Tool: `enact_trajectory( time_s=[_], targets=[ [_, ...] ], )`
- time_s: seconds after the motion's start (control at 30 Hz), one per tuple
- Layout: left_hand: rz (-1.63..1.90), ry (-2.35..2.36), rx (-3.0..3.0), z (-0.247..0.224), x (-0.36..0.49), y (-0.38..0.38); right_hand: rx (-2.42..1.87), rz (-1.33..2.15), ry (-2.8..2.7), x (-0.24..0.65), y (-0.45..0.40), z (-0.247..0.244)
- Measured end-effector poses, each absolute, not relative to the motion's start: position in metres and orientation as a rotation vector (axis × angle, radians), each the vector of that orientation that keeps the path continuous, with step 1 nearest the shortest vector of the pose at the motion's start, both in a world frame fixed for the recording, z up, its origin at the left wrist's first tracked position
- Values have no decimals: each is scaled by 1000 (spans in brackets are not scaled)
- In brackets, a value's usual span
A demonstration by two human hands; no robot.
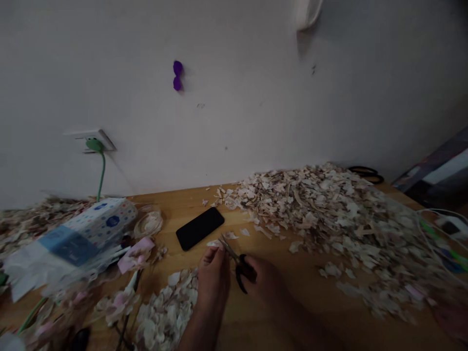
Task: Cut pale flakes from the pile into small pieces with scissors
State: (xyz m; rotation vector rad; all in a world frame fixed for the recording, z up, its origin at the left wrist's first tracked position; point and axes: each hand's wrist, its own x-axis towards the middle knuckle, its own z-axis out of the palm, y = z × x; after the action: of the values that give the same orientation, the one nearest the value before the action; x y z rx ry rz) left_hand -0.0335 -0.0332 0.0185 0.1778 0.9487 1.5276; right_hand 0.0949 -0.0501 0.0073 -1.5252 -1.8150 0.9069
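Observation:
Near the middle of the wooden table (292,292), my left hand (214,270) is closed, its fingertips pinching a small pale petal-like piece (215,242). My right hand (261,278) is wrapped round the black handles of a pair of scissors (237,263). The scissors' blades point up and left, with their tips beside my left fingertips. A black phone (200,228) lies flat just beyond my left hand. Below and left of that hand is a small heap of pale petal pieces (166,312).
A large heap of dry pale scraps (321,204) covers the right side. At left stand a tissue pack (87,229), flowers (120,302) and a pink piece (136,254). Black handles (365,173) lie at the back right. A green plug (95,144) sits in the wall socket.

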Motion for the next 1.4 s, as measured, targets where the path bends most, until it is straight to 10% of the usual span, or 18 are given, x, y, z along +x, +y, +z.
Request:
enact_trajectory(
  time_s=[1.4],
  targets=[
    [1560,881,150,23,-34,-34,-1574,937,-1893,97,-51,10]
  ],
)
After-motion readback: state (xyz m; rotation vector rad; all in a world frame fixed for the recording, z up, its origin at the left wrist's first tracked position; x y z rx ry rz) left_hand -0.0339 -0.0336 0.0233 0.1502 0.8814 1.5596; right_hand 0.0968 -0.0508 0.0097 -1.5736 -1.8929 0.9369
